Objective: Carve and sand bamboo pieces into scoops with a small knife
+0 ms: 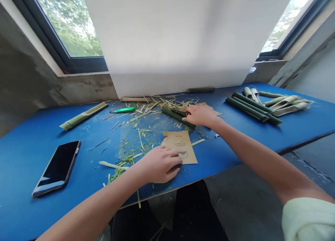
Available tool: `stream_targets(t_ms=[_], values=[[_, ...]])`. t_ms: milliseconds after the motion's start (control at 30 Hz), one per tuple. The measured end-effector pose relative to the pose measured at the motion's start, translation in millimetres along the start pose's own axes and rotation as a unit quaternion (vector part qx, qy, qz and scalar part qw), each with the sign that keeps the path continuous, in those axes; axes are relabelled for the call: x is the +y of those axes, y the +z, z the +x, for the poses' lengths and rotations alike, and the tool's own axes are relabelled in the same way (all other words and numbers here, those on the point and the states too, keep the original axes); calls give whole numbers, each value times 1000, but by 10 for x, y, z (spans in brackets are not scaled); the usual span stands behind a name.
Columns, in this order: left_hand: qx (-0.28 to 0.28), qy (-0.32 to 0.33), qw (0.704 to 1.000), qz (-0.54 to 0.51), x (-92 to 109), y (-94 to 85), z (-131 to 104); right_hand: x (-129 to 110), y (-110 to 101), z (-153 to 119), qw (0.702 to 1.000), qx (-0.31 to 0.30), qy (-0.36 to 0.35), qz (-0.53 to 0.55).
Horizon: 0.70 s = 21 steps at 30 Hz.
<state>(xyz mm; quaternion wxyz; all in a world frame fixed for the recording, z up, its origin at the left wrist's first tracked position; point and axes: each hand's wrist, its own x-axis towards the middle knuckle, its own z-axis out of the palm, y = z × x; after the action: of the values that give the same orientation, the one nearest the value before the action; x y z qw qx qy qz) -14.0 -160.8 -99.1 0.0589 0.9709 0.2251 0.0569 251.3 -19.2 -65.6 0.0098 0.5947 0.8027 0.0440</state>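
Observation:
A sheet of brown paper with print on it lies near the table's front edge, its upper left corner torn. My left hand rests over its lower left part, fingers loosely bent and a little apart. Farther away, my right hand is over the right part of a dark green bamboo tube, with thumb and forefinger apart. A thin dark piece shows at its fingertips, too small to name. A second brown sheet lies partly hidden behind that hand.
Bamboo slivers and green shavings litter the blue table. A green-handled tool, split bamboo and a phone lie left. Bamboo tubes and carved bamboo pieces lie right. A white board stands behind.

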Motion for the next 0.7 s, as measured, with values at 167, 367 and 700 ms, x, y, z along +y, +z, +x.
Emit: stream_targets(t_ms=[167,367,700], values=[[14,-68,997,33,-147,38,0,-192,140,-94,998,-10,52,-19],[0,-55,993,109,-197,77,10,-159,112,-89,998,-21,59,4],[-2,-96,986,138,-91,30,78,-53,-170,-872,963,113,79,232]])
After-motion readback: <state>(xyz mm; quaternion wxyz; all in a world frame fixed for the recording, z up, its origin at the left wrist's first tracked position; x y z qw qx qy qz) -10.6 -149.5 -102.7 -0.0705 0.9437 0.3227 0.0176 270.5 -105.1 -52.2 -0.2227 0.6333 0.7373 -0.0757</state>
